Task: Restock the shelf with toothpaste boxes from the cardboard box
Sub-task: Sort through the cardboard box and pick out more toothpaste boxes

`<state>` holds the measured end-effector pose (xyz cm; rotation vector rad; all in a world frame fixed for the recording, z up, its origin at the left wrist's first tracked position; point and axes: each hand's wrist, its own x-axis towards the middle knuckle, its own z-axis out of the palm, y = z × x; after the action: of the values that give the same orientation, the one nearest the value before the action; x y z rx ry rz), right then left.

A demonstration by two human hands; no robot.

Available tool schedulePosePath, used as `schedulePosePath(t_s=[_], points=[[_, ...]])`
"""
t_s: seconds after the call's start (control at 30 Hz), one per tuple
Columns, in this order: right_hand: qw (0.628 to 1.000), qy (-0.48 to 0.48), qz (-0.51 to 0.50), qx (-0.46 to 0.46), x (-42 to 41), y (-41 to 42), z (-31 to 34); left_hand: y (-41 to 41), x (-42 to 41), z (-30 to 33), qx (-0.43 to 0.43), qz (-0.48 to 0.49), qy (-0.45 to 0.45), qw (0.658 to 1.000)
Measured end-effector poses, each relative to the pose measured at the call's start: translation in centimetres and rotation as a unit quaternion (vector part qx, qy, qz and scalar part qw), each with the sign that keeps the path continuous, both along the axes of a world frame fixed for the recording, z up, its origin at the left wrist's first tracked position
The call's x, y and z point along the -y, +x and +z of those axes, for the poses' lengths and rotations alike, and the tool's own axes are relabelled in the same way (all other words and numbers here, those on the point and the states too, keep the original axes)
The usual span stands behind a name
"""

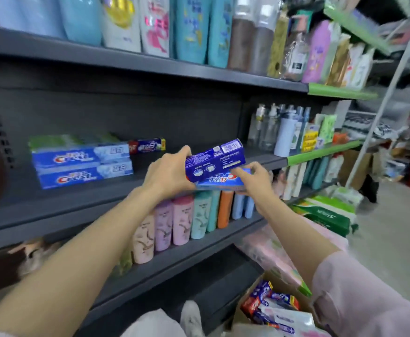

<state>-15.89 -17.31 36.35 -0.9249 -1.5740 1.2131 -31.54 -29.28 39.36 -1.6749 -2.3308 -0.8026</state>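
Observation:
My left hand (168,171) grips the left end of a dark blue toothpaste box (217,158), held tilted in front of the middle shelf (77,207). My right hand (254,177) pinches a lighter blue Crest box (219,182) just beneath it, upside down. Two stacked Crest boxes (82,166) lie on the shelf at the left, with a dark blue and red box (148,145) behind them. The cardboard box (275,305) stands on the floor at lower right, with several toothpaste boxes inside.
Refill pouches and bottles fill the top shelf (150,66). Pastel bottles (182,222) line the shelf below my hands. Clear bottles (277,127) stand on the green-edged shelf to the right. Green and pink packs (325,215) lie on the floor beside the aisle.

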Motion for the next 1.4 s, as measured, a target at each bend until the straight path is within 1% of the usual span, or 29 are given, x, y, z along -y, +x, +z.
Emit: schedulePosePath(t_s=[0.1, 0.17, 0.2, 0.27, 0.33, 0.4, 0.47, 0.53, 0.63, 0.73, 0.83, 0.9, 0.97, 1.03, 1.07, 1.1, 1.13, 1.2, 1.23, 1.27, 1.4], points=[[0.984, 0.085, 0.066, 0.139, 1.4, -3.1, 1.0, -3.1, 3.3, 1.1, -0.038, 0.032, -0.026, 0.998], [0.966, 0.12, 0.123, 0.193, 2.2, -5.5, 1.9, -5.1, 5.0, 1.6, -0.068, 0.052, -0.034, 0.996], [0.957, 0.139, 0.153, 0.204, 2.7, -6.8, 2.3, -6.0, 5.7, 1.8, -0.079, 0.063, -0.038, 0.994], [0.944, 0.159, 0.212, 0.195, 3.7, -9.5, 3.0, -8.2, 6.9, 2.3, -0.073, 0.091, -0.038, 0.992], [0.946, 0.141, 0.253, 0.143, 4.6, -12.2, 3.5, -10.6, 8.2, 2.5, -0.03, 0.114, -0.019, 0.993], [0.949, 0.144, 0.252, 0.118, 5.1, -14.9, 3.6, -13.0, 9.3, 2.4, 0.023, 0.135, 0.016, 0.991], [0.949, 0.159, 0.244, 0.12, 5.5, -17.9, 3.5, -15.2, 10.6, 2.0, 0.055, 0.165, 0.058, 0.983], [0.946, 0.171, 0.251, 0.115, 5.8, -20.5, 3.3, -17.2, 11.5, 1.6, 0.045, 0.205, 0.067, 0.975], [0.936, 0.189, 0.271, 0.121, 6.3, -23.8, 3.1, -19.7, 12.6, 1.1, -0.002, 0.248, 0.038, 0.968], [0.934, 0.17, 0.296, 0.111, 6.3, -26.5, 2.9, -21.6, 13.2, 1.2, -0.005, 0.261, 0.028, 0.965], [0.93, 0.129, 0.323, 0.117, 6.3, -28.0, 2.9, -22.8, 13.5, 1.7, 0.0, 0.292, 0.015, 0.956], [0.936, 0.112, 0.321, 0.091, 6.1, -28.8, 2.8, -23.4, 13.4, 1.9, -0.009, 0.315, 0.011, 0.949], [0.952, 0.076, 0.294, 0.036, 6.1, -29.4, 2.5, -23.6, 13.2, 2.0, -0.023, 0.324, 0.006, 0.946], [0.97, 0.001, 0.24, -0.022, 6.3, -30.0, 2.2, -23.5, 12.6, 2.2, -0.013, 0.317, 0.01, 0.948], [0.972, -0.045, 0.223, -0.05, 6.5, -30.2, 2.1, -23.4, 12.3, 2.3, -0.004, 0.311, 0.013, 0.95], [0.966, -0.09, 0.228, -0.08, 6.9, -30.3, 2.0, -23.2, 12.0, 2.5, 0.003, 0.304, 0.016, 0.953], [0.953, -0.129, 0.249, -0.117, 7.5, -30.4, 2.1, -23.0, 11.8, 2.7, 0.009, 0.299, 0.017, 0.954], [0.915, -0.19, 0.294, -0.199, 8.7, -30.4, 2.7, -22.5, 11.7, 3.0, 0.02, 0.293, 0.028, 0.955], [0.901, -0.206, 0.307, -0.227, 9.1, -30.2, 3.1, -22.2, 11.7, 3.1, 0.027, 0.292, 0.039, 0.955], [0.895, -0.211, 0.31, -0.241, 9.3, -30.2, 3.4, -22.0, 11.8, 3.1, 0.035, 0.291, 0.051, 0.955], [0.916, -0.156, 0.261, -0.262, 9.1, -29.1, 4.8, -21.2, 12.3, 2.7, 0.077, 0.272, 0.07, 0.957]])
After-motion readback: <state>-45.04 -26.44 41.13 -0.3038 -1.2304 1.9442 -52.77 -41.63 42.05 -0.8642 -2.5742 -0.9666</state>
